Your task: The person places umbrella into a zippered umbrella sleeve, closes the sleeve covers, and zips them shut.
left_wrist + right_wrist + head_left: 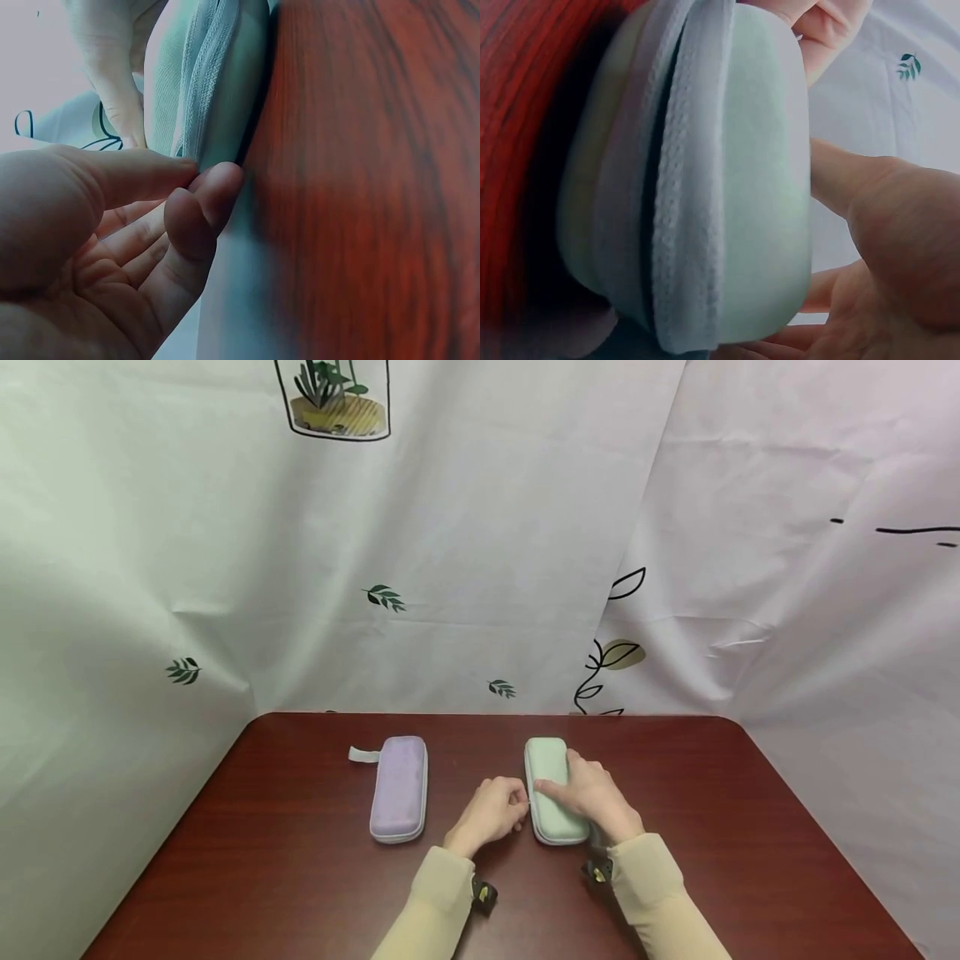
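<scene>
A pale green zippered case [551, 777] lies on the table, right of centre. My right hand [595, 793] grips it, thumb across the top and fingers along its right side. At the case's left side my left hand [491, 810] pinches the zipper pull, which its fingertips hide. In the left wrist view, thumb and forefinger meet right at the end of the zipper [202, 82]. A dark gap shows between the zipper tapes [690, 187] at the near end in the right wrist view. The case's inside is hidden.
A lilac zippered case [400, 787] with a pale strap [363, 755] at its upper left lies to the left of my left hand. Both stand on a dark red-brown wooden table [285, 860]. A white printed cloth [487, 527] hangs behind the table's far edge.
</scene>
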Action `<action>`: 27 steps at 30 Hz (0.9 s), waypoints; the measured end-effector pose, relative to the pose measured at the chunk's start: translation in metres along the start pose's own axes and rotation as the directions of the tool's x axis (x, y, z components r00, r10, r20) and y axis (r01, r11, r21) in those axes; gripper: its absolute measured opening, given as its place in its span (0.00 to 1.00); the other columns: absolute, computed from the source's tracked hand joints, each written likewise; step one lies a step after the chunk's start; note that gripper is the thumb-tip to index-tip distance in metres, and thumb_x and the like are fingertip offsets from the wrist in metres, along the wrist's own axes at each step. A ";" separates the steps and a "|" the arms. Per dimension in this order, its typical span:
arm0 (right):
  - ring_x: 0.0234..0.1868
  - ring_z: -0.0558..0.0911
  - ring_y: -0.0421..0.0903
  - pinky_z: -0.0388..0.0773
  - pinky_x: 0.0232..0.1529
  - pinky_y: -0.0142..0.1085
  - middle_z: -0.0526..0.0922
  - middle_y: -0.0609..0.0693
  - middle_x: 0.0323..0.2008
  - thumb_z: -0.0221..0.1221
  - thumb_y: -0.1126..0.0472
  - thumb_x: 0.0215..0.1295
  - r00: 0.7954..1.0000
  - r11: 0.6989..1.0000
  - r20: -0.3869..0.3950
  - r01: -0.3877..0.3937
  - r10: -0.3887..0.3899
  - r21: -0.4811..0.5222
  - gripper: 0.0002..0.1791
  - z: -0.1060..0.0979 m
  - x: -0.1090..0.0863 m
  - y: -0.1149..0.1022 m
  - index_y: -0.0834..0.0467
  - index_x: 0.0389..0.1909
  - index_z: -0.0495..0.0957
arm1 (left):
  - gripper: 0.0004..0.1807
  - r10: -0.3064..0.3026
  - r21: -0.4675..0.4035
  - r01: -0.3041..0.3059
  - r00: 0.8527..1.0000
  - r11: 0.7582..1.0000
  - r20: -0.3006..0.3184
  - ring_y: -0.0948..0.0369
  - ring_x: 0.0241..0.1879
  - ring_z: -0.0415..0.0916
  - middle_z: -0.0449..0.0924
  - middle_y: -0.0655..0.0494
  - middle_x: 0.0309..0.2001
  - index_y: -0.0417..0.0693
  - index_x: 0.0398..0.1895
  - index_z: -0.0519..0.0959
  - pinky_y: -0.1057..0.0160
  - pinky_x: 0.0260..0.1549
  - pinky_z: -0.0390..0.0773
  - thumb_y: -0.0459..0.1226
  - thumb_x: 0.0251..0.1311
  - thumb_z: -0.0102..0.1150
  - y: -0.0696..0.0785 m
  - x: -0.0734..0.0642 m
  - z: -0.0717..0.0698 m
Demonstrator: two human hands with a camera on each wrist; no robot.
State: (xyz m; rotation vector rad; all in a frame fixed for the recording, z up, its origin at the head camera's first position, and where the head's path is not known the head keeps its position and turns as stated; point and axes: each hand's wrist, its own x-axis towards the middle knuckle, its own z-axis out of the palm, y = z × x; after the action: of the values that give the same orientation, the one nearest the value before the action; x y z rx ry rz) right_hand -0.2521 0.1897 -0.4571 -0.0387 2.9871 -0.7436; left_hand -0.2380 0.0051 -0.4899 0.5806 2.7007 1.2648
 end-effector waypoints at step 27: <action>0.69 0.60 0.66 0.67 0.58 0.57 0.58 0.66 0.71 0.64 0.77 0.50 0.906 0.900 0.196 0.406 -0.375 -0.156 0.44 -0.029 0.000 0.025 0.48 0.70 0.68 | 0.07 0.034 -0.037 -0.035 0.999 0.999 -0.028 0.64 0.17 0.76 0.78 0.58 0.17 0.45 0.27 0.79 0.67 0.22 0.73 0.29 0.64 0.58 -0.003 0.002 -0.001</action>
State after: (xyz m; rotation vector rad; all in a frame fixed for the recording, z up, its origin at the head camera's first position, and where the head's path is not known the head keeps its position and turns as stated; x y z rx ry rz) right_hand -0.2543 0.2251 -0.4428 -0.6959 2.9083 -0.4407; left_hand -0.2413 0.0032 -0.4916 0.6132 2.6938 1.3380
